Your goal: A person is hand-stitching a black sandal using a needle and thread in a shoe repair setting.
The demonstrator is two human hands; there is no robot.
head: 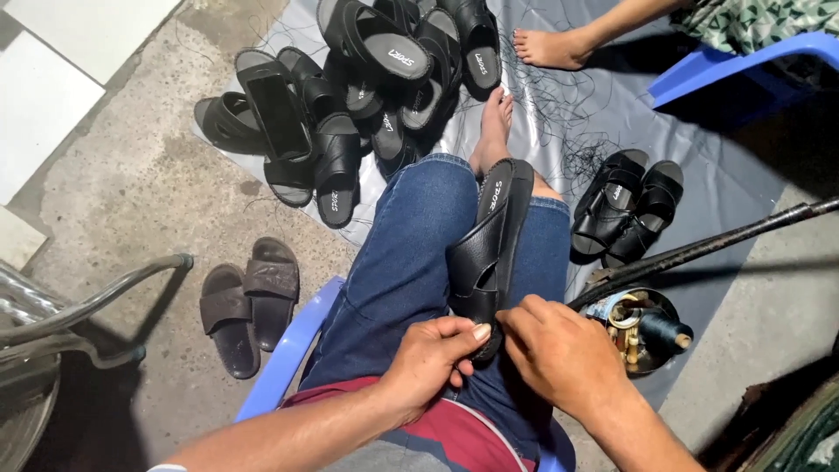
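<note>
Sitting over a grey floor sheet [612, 105] strewn with sandals (thread scraps too). Pinching the near end of a black sandal [489, 253] with left hand [428, 358] and right hand [559, 350], its length running far along the thigh.

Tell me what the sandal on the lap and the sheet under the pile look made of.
Sandal: black leather or synthetic leather by its soft sheen and stitched straps; which one is unclear. Sheet: grey plastic or vinyl, smooth with a dull shine and creases.
</note>
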